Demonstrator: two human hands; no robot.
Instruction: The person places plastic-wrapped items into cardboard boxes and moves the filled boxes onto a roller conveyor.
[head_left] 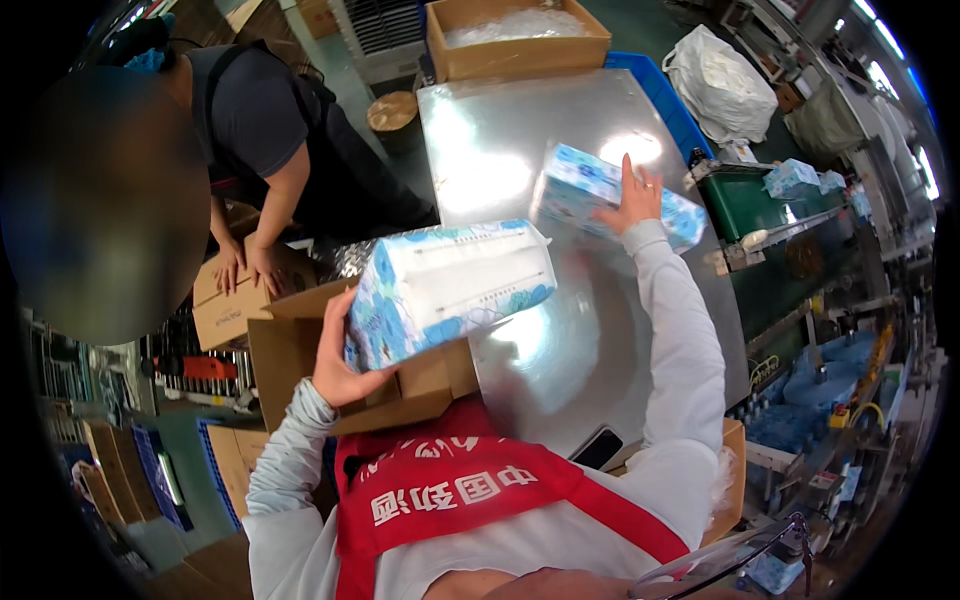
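Note:
My left hand [338, 355] grips one end of a blue-and-white soft tissue pack [475, 275]. The pack is tilted, above an open cardboard box [275, 365] and the near left part of the metal table [600, 350]. Farther right, my right hand [636, 198] is on a second blue-patterned tissue pack [580, 185] over the table. Its thumb lies across the pack and its fingers reach past the far edge. The undersides of both packs are hidden.
A co-worker at left leans with both hands on a carton [225, 310]. A box of clear plastic [515, 45] stands beyond the table, beside a blue crate [655, 100]. More packs [792, 178] are on the green conveyor [735, 205] at right. A phone [597, 447] lies near me.

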